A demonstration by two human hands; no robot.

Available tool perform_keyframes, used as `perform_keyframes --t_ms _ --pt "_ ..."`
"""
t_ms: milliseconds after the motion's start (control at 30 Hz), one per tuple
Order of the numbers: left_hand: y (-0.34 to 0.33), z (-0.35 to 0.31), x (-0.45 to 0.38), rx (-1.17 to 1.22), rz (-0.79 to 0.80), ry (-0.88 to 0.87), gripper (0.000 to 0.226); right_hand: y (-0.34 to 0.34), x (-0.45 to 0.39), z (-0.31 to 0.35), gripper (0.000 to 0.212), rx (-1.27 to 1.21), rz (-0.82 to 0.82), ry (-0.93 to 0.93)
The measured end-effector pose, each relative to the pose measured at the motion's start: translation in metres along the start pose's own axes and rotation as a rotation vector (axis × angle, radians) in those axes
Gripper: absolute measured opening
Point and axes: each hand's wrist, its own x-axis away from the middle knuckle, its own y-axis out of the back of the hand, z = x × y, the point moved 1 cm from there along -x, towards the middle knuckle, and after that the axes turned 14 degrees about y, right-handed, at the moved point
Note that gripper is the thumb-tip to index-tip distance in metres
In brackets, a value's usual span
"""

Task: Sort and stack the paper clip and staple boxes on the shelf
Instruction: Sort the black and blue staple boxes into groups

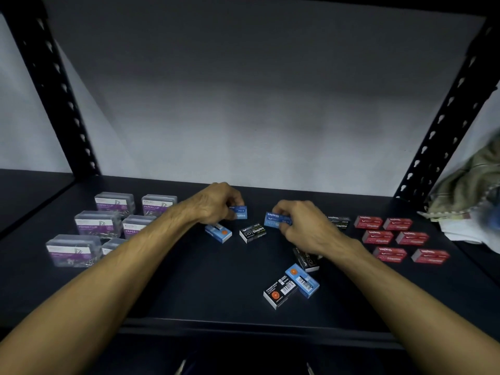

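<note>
My left hand [216, 203] grips a blue staple box [239, 212] just above the dark shelf [203, 288]. My right hand [300, 223] holds a second blue staple box [273, 219] a little to its right. Between and below them lie another blue box [218, 232] and a black staple box [253, 233]. Nearer the front sit a black box [280, 290] and a blue box [303, 280] side by side, and one black box [307, 259] partly under my right wrist. A further black box [339, 221] shows behind my right hand.
Several clear paper clip boxes [97, 224] with purple labels stand in two rows at the left. Several red staple boxes [392, 236] lie in two rows at the right. Crumpled cloth and paper [465, 190] sit at the far right. Black uprights [438, 125] frame the shelf.
</note>
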Motion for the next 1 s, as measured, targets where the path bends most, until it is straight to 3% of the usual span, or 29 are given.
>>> perform_keyframes --t_ms 500,1000 --pt "0.009 0.011 -0.015 -0.084 -0.032 0.027 0.021 -0.020 -0.057 -0.008 0.033 0.020 0.135 -0.036" --pt "0.003 0.008 -0.020 -0.120 0.006 0.046 0.026 -0.026 -0.065 -0.015 0.034 0.033 0.126 -0.027"
